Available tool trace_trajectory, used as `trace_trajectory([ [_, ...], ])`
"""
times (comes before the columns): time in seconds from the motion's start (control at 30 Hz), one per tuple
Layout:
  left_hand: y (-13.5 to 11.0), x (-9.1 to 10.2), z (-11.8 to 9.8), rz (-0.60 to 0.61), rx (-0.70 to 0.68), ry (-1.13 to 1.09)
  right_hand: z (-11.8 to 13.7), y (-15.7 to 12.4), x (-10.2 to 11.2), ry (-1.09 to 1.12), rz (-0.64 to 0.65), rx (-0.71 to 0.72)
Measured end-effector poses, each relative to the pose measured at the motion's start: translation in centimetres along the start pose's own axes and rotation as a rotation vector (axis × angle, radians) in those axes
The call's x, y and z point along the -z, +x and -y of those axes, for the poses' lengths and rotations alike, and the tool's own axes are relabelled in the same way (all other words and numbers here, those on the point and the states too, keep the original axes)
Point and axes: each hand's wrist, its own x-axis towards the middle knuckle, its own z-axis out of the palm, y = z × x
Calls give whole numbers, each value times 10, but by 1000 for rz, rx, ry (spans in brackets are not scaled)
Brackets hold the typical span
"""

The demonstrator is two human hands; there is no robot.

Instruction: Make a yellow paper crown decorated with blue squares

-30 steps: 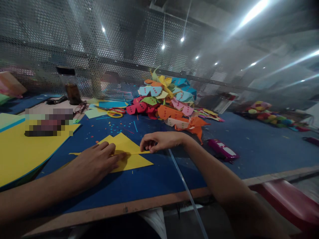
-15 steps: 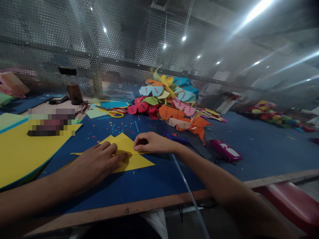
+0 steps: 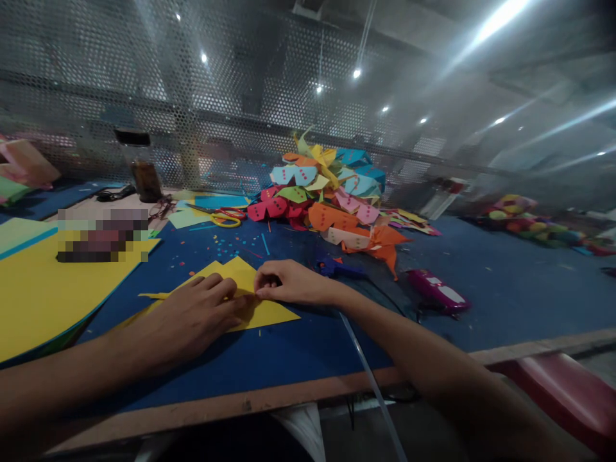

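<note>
In the head view we have our left hand lying palm down over a folded yellow paper, its grip slack: the fingers lie bent and close together, pressing the sheet without closing around it. Our right hand has its fingers curled, thumb and forefinger nearly meeting just beside the left fingertips at the fold; we cannot tell whether that grip has hold of the paper. The yellow paper lies flat on the blue surface, near its near edge, with 1 pointed corner out to the right beneath the right hand.

Left of it, large yellow sheets lie by the near edge, a pixelated object resting on them. Beyond our hands we see paper scraps, then scissors with 1 yellow and 1 red handle. Towards the far edge rises a pile of folded paper shapes in many colours, with a lidded jar farther left. Just past our right wrist is a blue glue gun; right of it lies a purple case. A clear rod crosses the near edge under our right forearm.
</note>
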Motion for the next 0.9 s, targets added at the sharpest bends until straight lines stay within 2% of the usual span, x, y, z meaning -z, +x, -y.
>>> trace_trajectory([
  [0.2, 2, 3, -3, 0, -31, 48, 2, 0, 1, -14, -4, -12],
  [0.4, -7, -6, 1, -56, -74, 7, 2, -1, 0, -12, -3, -16],
  [0.53, -12, -10, 1, -77, -40, -33, 3, -1, 1, -8, 1, -18],
  [0.67, -15, -7, -2, -40, 34, -24, 3, -1, 1, -15, 7, -9],
  [0.9, -21, -5, -3, -31, 24, 1, 1, -1, 1, -19, 11, 3],
])
